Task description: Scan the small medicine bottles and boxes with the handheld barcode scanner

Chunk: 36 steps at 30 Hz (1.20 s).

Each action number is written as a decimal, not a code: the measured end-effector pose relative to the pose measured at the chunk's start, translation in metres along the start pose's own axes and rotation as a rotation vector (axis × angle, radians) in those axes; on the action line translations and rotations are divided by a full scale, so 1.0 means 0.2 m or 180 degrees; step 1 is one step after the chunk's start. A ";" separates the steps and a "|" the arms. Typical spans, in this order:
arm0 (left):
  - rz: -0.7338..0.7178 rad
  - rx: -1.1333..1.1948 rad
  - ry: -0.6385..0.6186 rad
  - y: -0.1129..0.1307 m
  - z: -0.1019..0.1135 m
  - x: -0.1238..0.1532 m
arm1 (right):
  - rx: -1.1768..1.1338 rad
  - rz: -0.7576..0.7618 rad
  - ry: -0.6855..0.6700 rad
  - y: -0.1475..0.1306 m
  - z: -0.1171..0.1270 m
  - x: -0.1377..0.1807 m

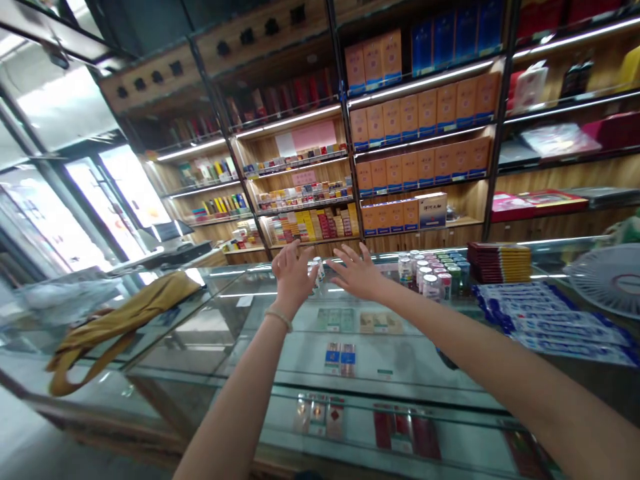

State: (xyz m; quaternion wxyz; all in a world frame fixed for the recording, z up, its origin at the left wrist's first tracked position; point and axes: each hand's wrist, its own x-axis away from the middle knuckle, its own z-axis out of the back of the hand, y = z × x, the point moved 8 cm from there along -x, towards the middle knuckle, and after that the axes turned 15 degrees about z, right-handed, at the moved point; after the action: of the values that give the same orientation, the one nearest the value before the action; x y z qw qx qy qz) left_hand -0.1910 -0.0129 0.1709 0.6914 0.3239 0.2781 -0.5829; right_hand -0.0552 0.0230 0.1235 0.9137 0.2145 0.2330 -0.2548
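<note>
Both arms reach out over a glass display counter (225, 300). My left hand (294, 277), with a pale bracelet at the wrist, is raised with its fingers loosely bent and apart. My right hand (357, 272) has its fingers spread and holds nothing. Between the hands stand a few small white cans (318, 265) on the glass, partly hidden by my left hand. Whether the left fingertips touch them I cannot tell. Right of my right hand is a group of upright cans (431, 285) in white, pink, green and blue.
Red and yellow packs (500, 263), blue-white packets (550, 320) and a white plastic basket (613, 277) sit on the right. A mustard bag (135, 310) lies on the left counter. Boxed goods (420, 110) fill shelves behind. Small packs (340, 358) lie beneath the glass.
</note>
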 end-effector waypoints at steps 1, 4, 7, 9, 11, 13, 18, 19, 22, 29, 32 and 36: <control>0.0023 -0.0053 0.0024 -0.04 0.00 0.00 | -0.0034 0.0005 0.0003 -0.03 -0.02 -0.03; 0.0124 -0.0151 0.0036 -0.15 -0.01 0.01 | -0.0114 -0.0047 -0.0003 -0.08 -0.07 -0.11; 0.0308 -0.0182 -0.0043 -0.24 -0.06 0.02 | -0.0210 -0.0184 0.0022 -0.10 -0.14 -0.16; 0.0427 -0.0189 -0.0114 -0.29 -0.11 0.03 | -0.0296 -0.0334 0.0049 -0.11 -0.20 -0.18; 0.0543 -0.0175 -0.0144 -0.34 -0.18 0.05 | -0.0371 -0.0492 0.0078 -0.12 -0.27 -0.19; 0.0639 -0.0113 -0.0159 -0.38 -0.25 0.07 | -0.0427 -0.0635 0.0085 -0.12 -0.33 -0.20; 0.0790 -0.0014 -0.0288 -0.47 -0.43 0.11 | -0.0461 -0.0793 0.0086 -0.15 -0.51 -0.19; 0.0842 -0.0002 -0.0304 -0.49 -0.46 0.12 | -0.0458 -0.0813 0.0088 -0.15 -0.55 -0.19; 0.0860 0.0022 -0.0355 -0.54 -0.54 0.14 | -0.0472 -0.0847 0.0053 -0.15 -0.65 -0.21; 0.0910 -0.0026 -0.0498 -0.64 -0.70 0.21 | -0.0639 -0.0953 -0.0076 -0.17 -0.81 -0.26; 0.0877 -0.0059 -0.0580 -0.65 -0.74 0.22 | -0.0730 -0.1013 -0.0138 -0.18 -0.85 -0.28; 0.0778 -0.0094 -0.0816 -0.64 -0.77 0.23 | -0.0869 -0.0919 -0.0324 -0.22 -0.91 -0.30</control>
State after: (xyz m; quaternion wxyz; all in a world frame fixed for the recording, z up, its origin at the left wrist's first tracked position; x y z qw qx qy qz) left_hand -0.3099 0.0637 0.0215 0.7916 0.2681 0.1547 -0.5269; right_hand -0.1823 0.1033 -0.0017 0.8988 0.0399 0.2472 -0.3597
